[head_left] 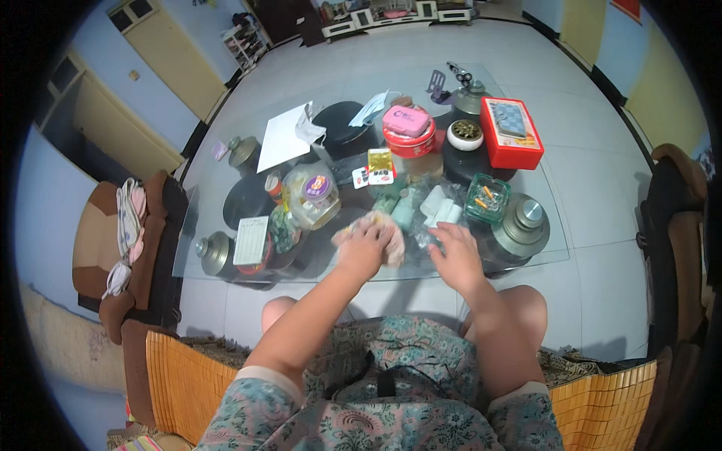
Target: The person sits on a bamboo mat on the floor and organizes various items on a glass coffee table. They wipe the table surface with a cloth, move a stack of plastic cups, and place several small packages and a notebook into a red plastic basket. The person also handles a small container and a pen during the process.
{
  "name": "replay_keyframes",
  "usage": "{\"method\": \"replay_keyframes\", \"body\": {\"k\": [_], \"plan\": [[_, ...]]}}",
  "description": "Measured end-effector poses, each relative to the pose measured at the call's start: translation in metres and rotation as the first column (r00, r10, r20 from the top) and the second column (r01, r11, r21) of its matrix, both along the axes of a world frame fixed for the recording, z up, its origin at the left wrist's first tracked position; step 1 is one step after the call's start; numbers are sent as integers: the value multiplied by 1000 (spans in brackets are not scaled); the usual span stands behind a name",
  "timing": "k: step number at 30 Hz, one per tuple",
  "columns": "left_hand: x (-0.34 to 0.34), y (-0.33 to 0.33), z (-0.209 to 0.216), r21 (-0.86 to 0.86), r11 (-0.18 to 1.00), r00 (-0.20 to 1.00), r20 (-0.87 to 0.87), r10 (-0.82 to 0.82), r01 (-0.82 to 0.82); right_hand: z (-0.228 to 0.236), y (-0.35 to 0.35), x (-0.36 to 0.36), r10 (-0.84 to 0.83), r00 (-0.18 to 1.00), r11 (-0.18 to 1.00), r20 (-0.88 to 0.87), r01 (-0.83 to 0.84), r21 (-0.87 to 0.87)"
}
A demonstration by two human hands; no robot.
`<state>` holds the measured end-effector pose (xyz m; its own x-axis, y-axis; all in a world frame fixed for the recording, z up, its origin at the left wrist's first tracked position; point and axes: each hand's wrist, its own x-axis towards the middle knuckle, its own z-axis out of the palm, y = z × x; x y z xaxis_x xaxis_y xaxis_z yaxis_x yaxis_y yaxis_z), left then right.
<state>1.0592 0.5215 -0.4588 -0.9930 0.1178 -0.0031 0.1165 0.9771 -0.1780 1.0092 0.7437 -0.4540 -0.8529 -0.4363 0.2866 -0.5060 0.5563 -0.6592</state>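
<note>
My left hand (pixel 362 252) lies on a crumpled pale pink-and-cream cloth (pixel 394 246) near the front edge of the glass table, fingers curled into its folds. To its right, my right hand (pixel 458 258) hovers low with its fingers apart and nothing visible in it. The fingertips are close to a clear plastic bag (pixel 432 219) with white rolls; whether they touch it I cannot tell. Pale green crumpled packaging (pixel 404 209) lies between the cloth and that bag. A green glass ashtray (pixel 487 198) with cigarette butts stands beyond my right hand.
Left of the cloth stand a clear jar with a purple lid (pixel 316 188) and a notepad (pixel 251 240). Farther back are a red round tin (pixel 410 143) bearing a pink case (pixel 406 120), a white bowl (pixel 465 135), and a red box (pixel 519 154) with a phone (pixel 511 120) on it.
</note>
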Motion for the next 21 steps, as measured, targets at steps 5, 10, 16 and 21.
{"method": "replay_keyframes", "body": {"k": [5,10,16,21], "plan": [[58,-6,24,-91,995,978,208,-24,44,10,20,6,-20,1000,1000,18,20,-7],[36,-17,6,10,1000,997,79,-8,8,12,20,-7,-16,999,999,41,18,-33],[-40,1,9,14,996,994,70,86,-87,8,4,-9,8,997,999,77,-5,-43],[29,-17,12,-15,999,992,117,-43,45,3,13,-2,-26,998,997,51,23,68]]}}
